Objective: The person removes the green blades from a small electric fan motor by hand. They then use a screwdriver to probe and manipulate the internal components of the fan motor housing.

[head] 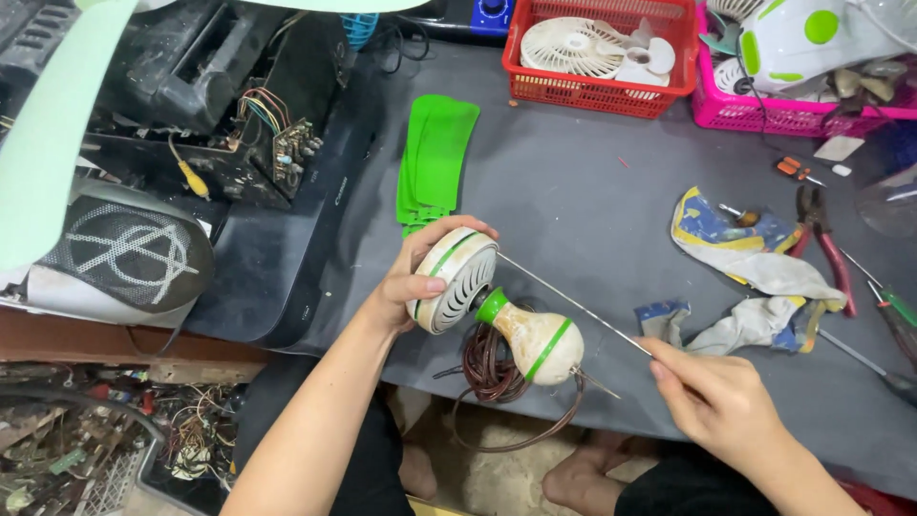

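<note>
Item: cream plastic fan motor housing with green trim, held above the grey table's near edge. Left hand grasps its round vented end. Right hand pinches a thin metal rod; the rod's long axis runs up-left into the housing.

Your one head-worn camera looks steeply down and forward from close above the grey surface, taking in its near edge, your forearms and your feet below.
</note>
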